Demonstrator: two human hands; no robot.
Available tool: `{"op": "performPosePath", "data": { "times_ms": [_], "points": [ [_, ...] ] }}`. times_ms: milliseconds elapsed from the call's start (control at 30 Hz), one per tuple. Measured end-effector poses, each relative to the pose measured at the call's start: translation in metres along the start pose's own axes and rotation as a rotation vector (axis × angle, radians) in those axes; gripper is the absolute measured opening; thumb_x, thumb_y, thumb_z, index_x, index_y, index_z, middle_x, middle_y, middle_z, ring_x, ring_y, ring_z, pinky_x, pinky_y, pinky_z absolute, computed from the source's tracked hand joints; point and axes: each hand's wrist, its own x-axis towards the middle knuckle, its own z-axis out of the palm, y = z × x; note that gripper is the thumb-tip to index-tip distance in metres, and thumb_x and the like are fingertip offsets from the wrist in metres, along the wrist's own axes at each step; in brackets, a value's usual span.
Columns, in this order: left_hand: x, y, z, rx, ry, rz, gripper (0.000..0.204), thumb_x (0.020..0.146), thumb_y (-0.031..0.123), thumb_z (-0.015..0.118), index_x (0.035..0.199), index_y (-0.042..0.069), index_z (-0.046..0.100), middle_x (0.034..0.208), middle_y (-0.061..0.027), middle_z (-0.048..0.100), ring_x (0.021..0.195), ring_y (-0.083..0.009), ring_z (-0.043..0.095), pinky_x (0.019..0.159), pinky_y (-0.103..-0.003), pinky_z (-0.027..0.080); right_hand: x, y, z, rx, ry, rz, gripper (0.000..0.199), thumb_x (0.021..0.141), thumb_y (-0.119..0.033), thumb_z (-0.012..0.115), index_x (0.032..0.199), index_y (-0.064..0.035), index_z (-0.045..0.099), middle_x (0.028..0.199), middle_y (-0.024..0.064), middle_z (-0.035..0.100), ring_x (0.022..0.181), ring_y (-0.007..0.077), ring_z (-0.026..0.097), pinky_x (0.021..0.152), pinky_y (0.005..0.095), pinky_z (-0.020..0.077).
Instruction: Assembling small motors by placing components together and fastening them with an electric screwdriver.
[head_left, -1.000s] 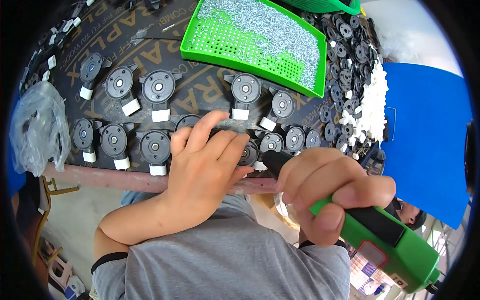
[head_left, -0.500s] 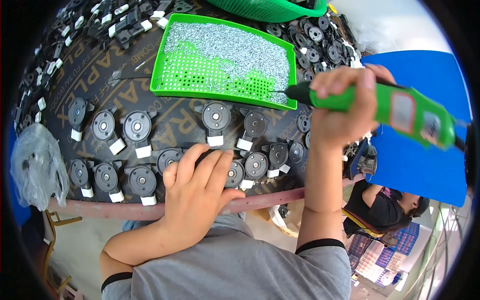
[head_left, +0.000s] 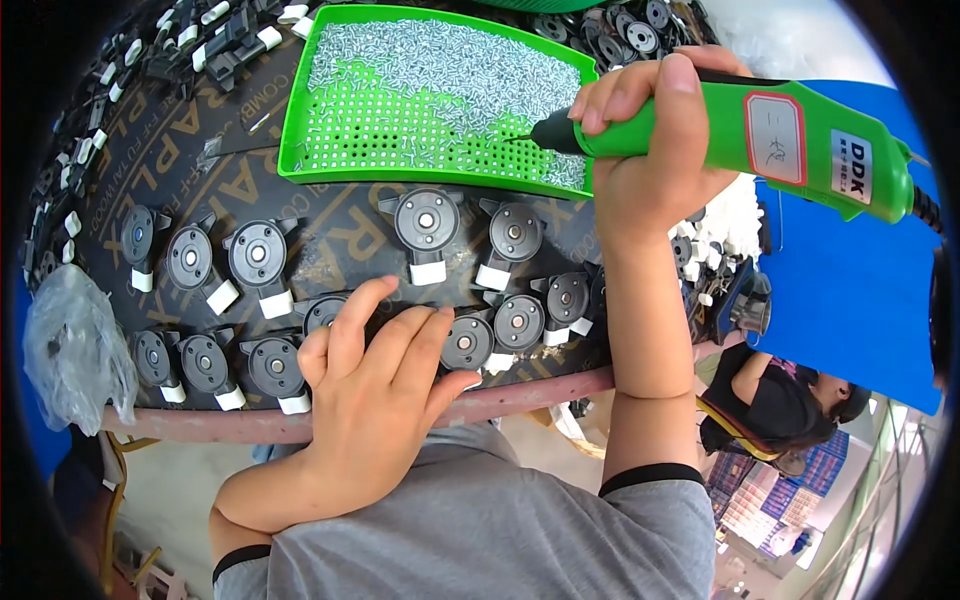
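White rectangular red-edged label [head_left: 777, 139] and white label [head_left: 851, 167] on green screwdriver [head_left: 760, 135]

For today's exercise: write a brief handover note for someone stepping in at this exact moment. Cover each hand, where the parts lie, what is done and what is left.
Left hand: flat on a black round part at the board's near edge.
Right hand: grips the green electric screwdriver, tip in the green screw tray.
Black round parts lie in rows on the board.
Done: cannot tell which parts are screwed.
Left: likely pick up a screw and drive it.
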Motion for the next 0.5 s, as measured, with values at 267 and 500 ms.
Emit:
{"op": "performPosePath", "data": {
  "times_ms": [267,500],
  "points": [
    [0.002,0.000,0.002,-0.048,-0.001,-0.018,0.053,0.074,0.038,0.079,0.115,0.006,0.068,0.115,-0.0038,0.066,0.132,-0.0306,0.046,0.098,-0.045,0.027,-0.011,-0.086,0.012,0.064,-0.097,0.122,0.028,0.103,-0.027,0.035,0.110,-0.0044,0.051,0.070,0.0052,0.047,0.059,0.0176,0.047,0.057,0.0335,0.0437],
    [0.003,-0.005,0.001,-0.080,0.021,-0.028,0.046,0.069,0.028,0.081,0.107,0.006,0.068,0.106,-0.0035,0.064,0.136,-0.0272,0.043,0.097,-0.045,0.028,-0.063,-0.123,0.040,0.086,-0.511,0.178,0.025,0.101,-0.018,0.055,0.120,-0.0067,0.043,0.075,0.0084,0.057,0.058,0.0203,0.059,0.053,0.0350,0.0548]
  ]
}}
